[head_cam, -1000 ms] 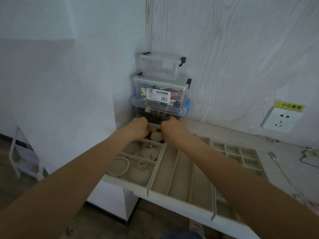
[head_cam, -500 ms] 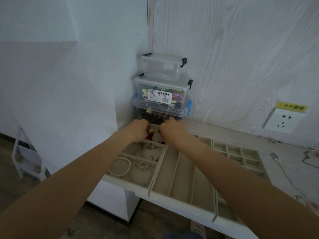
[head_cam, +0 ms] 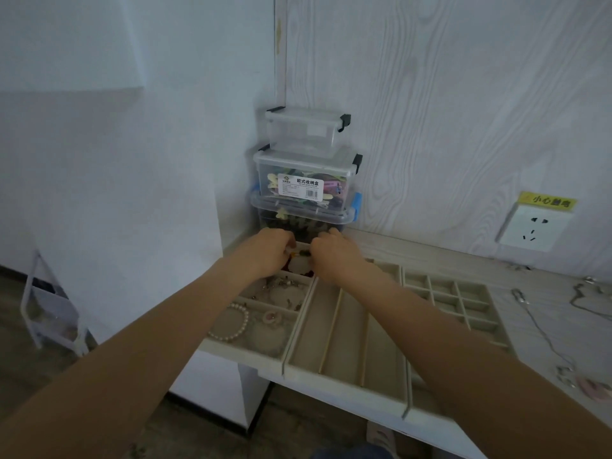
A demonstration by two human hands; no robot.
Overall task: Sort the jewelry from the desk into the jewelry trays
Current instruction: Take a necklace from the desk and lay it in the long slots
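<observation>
Almost nothing has shifted over the last second: my left hand (head_cam: 270,251) and my right hand (head_cam: 334,256) are still knuckle to knuckle over the far compartment of the left jewelry tray (head_cam: 265,354), both with fingers curled down around a small piece (head_cam: 299,265) that shows pale and dark red in the gap between them. I cannot make out what the piece is, only that both hands pinch at it from either side. Since the hands have held this spot without drawing back, I judge I am still seating or straightening this one item, and the placing is not finished.

Just nearer to me than my left hand lie small items already sorted, and nearer still the pearl bracelet (head_cam: 233,323). Under my right forearm the long-slot tray (head_cam: 344,346) looks bare, and the grid tray (head_cam: 447,299) sits to the right of it. Well off to the right of my right hand, chains (head_cam: 536,323) wait on the desk (head_cam: 430,256), so plenty remains.
</observation>
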